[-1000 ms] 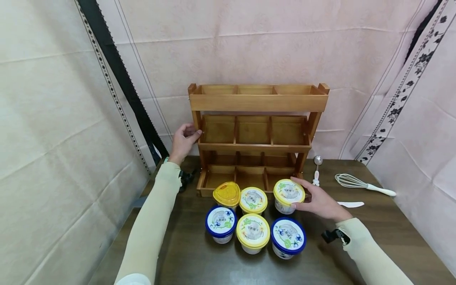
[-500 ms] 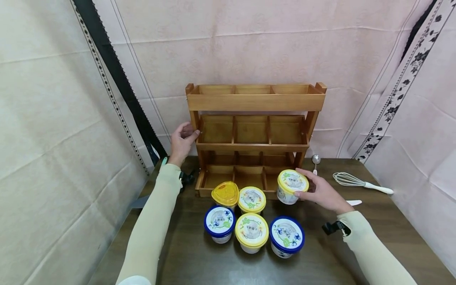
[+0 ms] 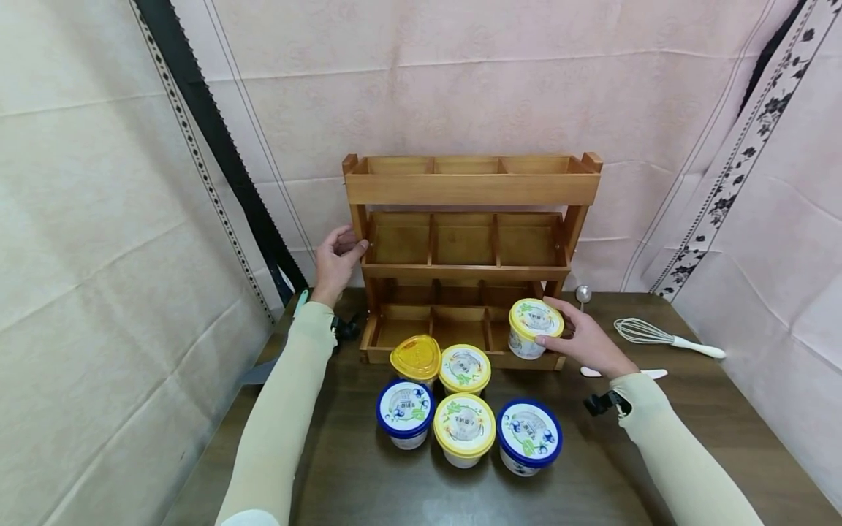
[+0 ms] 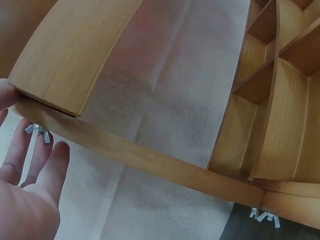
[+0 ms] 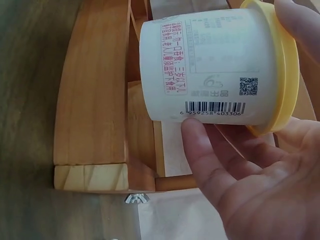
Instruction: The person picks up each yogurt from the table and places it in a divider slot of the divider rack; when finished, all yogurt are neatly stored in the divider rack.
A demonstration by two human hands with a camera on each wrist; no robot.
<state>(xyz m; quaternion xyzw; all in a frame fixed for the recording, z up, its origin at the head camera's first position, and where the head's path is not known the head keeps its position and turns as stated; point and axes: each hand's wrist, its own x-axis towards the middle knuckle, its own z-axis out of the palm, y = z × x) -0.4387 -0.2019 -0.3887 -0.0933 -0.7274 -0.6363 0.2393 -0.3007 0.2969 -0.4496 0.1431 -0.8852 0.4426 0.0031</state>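
My right hand grips a white tub with a yellow lid. The tub is held just in front of the bottom tier of a three-tiered wooden rack, at its right compartment. Its barcode and red print show in the right wrist view. At the rack's left side, my left hand holds the upright post, thumb on one side and fingers near a wing nut. Before the rack stand more tubs: yellow-lidded ones, blue-lidded ones, and one with a rounded triangular yellow lid.
On the right of the dark table lie a whisk, a white-bladed knife or spatula and a scoop. Pale cloth hangs behind the rack and at both sides.
My right hand has lifted the yellow-lidded tub off the table and carried it forward to the rack's bottom tier. The left hand has stayed on the post.
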